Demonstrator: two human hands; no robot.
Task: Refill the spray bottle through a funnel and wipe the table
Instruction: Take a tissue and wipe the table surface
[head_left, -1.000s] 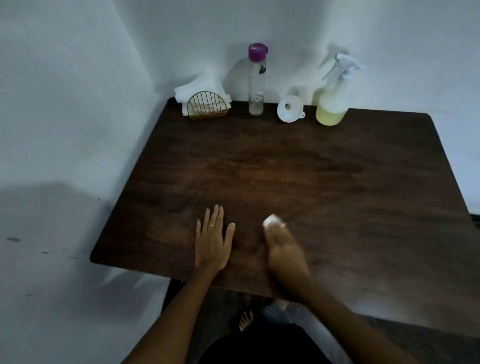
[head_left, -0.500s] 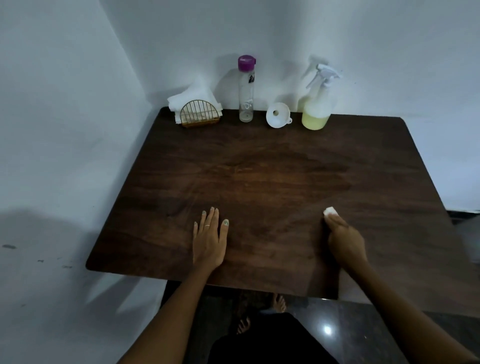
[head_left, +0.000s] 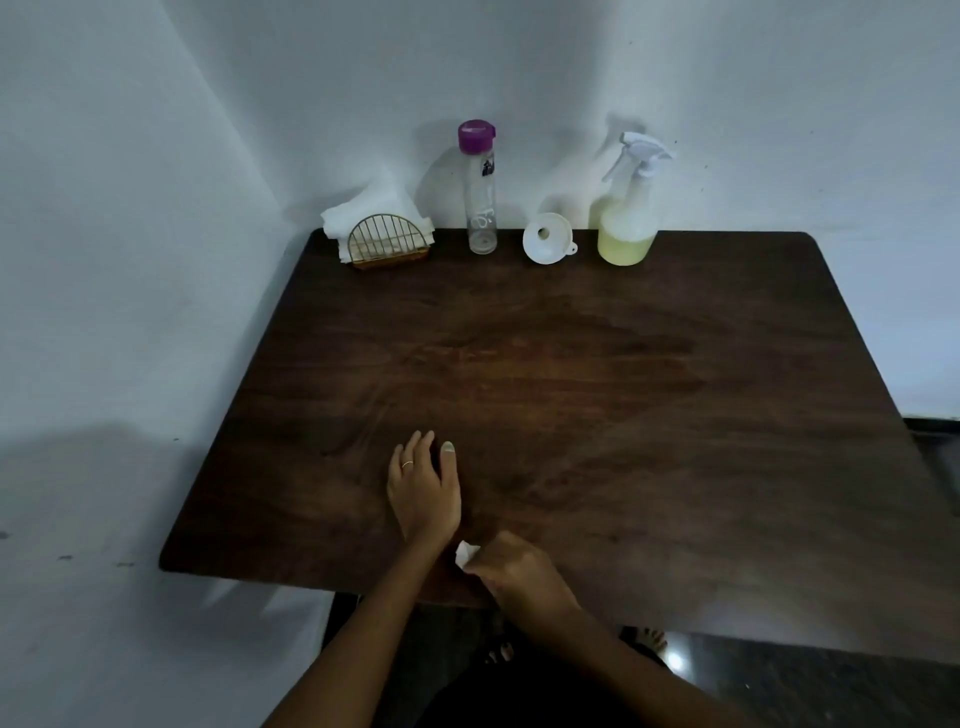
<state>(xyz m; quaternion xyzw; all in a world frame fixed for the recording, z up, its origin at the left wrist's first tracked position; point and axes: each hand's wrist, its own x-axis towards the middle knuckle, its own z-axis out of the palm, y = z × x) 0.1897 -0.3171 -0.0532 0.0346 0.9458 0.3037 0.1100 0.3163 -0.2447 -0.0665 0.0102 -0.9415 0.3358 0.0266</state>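
Note:
My right hand (head_left: 519, 574) presses a small white tissue (head_left: 464, 553) on the dark wooden table (head_left: 597, 395), near its front edge and just below my left wrist. My left hand (head_left: 423, 486) lies flat on the table, fingers apart, holding nothing. At the back stand a spray bottle (head_left: 626, 208) with yellowish liquid and a white trigger, a white funnel (head_left: 548, 239) lying on the table to its left, and a clear bottle (head_left: 480, 189) with a purple cap.
A gold wire napkin holder (head_left: 387, 244) with white napkins sits at the back left corner. White walls close the table's left and back sides. Bare feet (head_left: 644, 639) show on the dark floor below the front edge.
My right hand has swept the tissue from the right of the front area back to the left, ending close to my left wrist. The left hand stays flat in place.

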